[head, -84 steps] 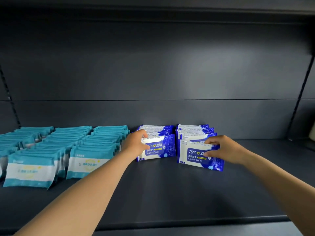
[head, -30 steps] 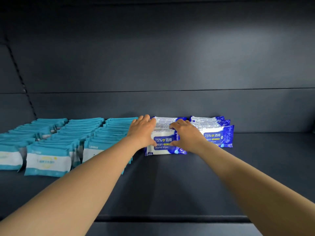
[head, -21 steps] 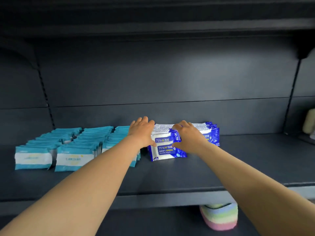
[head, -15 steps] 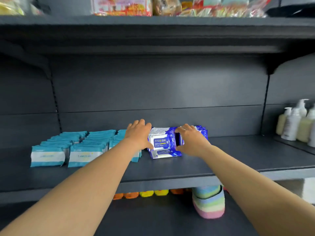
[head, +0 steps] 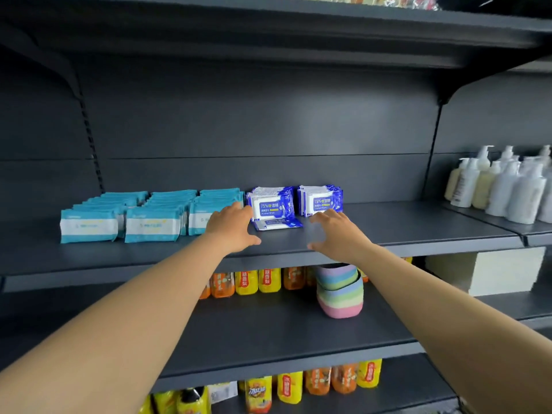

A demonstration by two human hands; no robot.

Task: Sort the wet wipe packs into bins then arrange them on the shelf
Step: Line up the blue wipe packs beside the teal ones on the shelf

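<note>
Teal and white wet wipe packs [head: 150, 227] stand in three rows on the left of the dark shelf [head: 403, 231]. Two rows of blue alcohol wipe packs [head: 270, 204] [head: 322, 201] stand beside them, and one blue pack [head: 276, 224] lies flat in front of the left blue row. My left hand [head: 231, 227] hovers open just left of the flat pack, holding nothing. My right hand [head: 337, 234] is open to the right of that pack, fingers spread, holding nothing.
White pump bottles [head: 507, 186] stand on the shelf section to the right. On the shelf below are orange and yellow drink bottles [head: 257, 282], a pastel striped basket [head: 340, 291] and a white box [head: 504, 268]. More drink bottles [head: 298, 386] fill the lowest shelf.
Both hands have let go of the blue packs and drawn back toward the shelf's front. One blue pack now lies flat. The view has pulled back, showing lower shelves.
</note>
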